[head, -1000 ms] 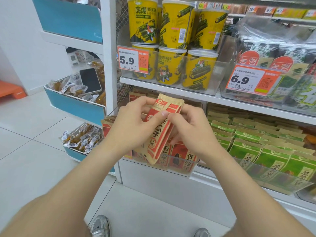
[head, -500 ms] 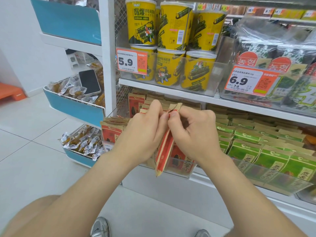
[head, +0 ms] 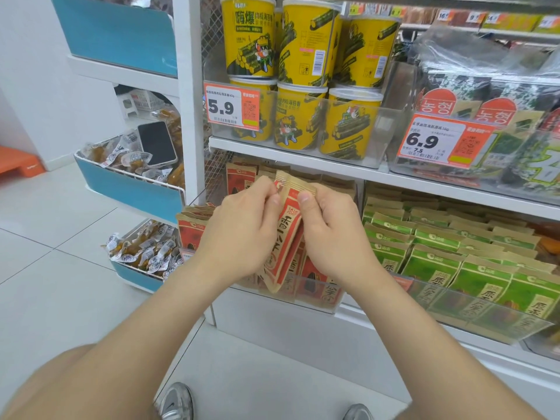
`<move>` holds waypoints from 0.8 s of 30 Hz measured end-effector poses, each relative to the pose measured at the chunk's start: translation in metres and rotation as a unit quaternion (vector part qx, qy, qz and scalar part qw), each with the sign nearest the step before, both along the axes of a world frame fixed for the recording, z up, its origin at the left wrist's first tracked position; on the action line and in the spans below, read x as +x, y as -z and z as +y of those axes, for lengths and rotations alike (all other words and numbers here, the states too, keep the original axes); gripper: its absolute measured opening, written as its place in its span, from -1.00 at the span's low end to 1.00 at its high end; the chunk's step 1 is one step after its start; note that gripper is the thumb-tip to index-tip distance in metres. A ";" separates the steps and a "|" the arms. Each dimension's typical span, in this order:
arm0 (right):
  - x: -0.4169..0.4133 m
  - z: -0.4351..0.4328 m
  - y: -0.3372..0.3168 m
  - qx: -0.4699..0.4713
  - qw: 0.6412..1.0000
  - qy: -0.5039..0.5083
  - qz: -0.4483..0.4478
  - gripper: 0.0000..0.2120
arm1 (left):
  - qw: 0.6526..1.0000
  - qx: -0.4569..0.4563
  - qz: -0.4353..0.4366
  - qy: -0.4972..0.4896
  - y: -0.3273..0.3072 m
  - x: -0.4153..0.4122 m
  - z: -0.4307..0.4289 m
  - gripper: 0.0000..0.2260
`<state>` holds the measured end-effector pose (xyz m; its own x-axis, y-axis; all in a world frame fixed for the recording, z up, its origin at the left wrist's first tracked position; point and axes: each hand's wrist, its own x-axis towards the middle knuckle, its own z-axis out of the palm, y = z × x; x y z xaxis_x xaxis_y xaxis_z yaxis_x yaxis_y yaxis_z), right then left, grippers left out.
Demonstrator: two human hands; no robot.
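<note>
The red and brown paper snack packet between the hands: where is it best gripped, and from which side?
Probably the flat top seal of the red and brown paper snack packet, from above. It hangs nearly upright, its lower end close to the red shelf packets, leaving the top free; the left hand and right hand pinch it there.

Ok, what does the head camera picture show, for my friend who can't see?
The left hand and the right hand pinch the top of a red and brown snack packet before a shop shelf. Green packets sit to the right, yellow tubs stand on the shelf above, and a phone lies in a bin at the left.
</note>
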<state>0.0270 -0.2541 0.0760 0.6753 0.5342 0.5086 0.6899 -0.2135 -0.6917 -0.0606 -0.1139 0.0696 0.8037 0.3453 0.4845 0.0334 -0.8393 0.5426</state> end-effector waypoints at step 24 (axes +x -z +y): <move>-0.009 0.003 0.013 -0.049 0.984 0.065 -0.160 -0.72 | 0.996 -0.056 -0.009 -0.067 -0.009 0.001 -0.001 -0.70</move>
